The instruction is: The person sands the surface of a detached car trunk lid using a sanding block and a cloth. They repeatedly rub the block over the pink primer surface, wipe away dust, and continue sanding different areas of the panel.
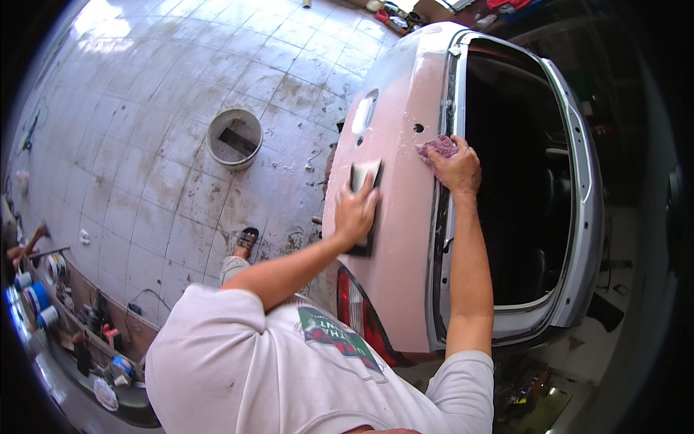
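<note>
My left hand is closed over a long dark sanding block with a pale upper face, pressed flat on a car's pinkish primed tailgate. Farther up, beside the rear window opening, my right hand grips a wet-looking purple-pink sponge; it may be a bunched cloth. The sponge touches the panel near a small round hole. Whitish drops and streaks lie on the primer. A red tail light sits at the panel's near left corner.
On the tiled floor to the left stands a round bucket with a dark block inside. The dark window opening lies to the right. Cans and tools crowd a ledge at the lower left. My sandalled foot shows beside the car.
</note>
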`<state>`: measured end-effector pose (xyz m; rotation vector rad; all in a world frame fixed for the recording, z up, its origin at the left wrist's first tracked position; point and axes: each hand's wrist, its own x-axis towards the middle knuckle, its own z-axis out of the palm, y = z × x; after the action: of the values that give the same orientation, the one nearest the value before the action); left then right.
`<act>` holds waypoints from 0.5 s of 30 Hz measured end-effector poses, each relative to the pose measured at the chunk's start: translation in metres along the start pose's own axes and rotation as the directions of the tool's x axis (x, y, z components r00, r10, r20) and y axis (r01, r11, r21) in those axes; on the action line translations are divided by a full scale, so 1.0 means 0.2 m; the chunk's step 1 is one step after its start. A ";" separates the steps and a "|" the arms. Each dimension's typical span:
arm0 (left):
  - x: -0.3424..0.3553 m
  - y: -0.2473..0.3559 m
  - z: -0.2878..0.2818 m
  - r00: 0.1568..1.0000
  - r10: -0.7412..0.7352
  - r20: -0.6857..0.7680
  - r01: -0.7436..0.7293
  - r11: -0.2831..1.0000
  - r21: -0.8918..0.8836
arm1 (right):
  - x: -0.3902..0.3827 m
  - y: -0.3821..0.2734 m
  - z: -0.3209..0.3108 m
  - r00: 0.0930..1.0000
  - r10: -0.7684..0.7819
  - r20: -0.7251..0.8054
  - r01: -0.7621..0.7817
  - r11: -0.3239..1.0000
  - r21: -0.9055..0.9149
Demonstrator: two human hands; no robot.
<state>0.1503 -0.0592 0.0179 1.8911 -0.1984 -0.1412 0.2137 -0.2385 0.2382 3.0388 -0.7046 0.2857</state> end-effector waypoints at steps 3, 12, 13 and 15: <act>0.20 0.16 0.02 0.983 -0.169 0.071 0.168 0.985 0.031 | 0.05 0.01 0.02 0.999 0.034 -0.025 -0.036 0.997 -0.066; 0.77 0.14 -0.03 0.993 0.010 0.114 -0.006 0.999 -0.042 | 0.23 -0.12 0.07 0.994 0.075 -0.075 -0.081 0.994 -0.072; 0.54 0.07 -0.05 0.996 0.045 0.072 -0.042 0.998 -0.051 | 0.24 -0.11 0.08 0.992 0.106 -0.063 -0.111 0.991 -0.076; 0.39 -0.04 0.00 0.999 0.032 0.002 -0.032 0.999 -0.039 | 0.24 -0.12 0.06 0.988 0.148 -0.046 -0.152 0.983 -0.098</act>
<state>0.2271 -0.0731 0.0097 1.8479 -0.2254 -0.1250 0.2696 -0.2378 0.2361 2.8815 -0.9182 0.2989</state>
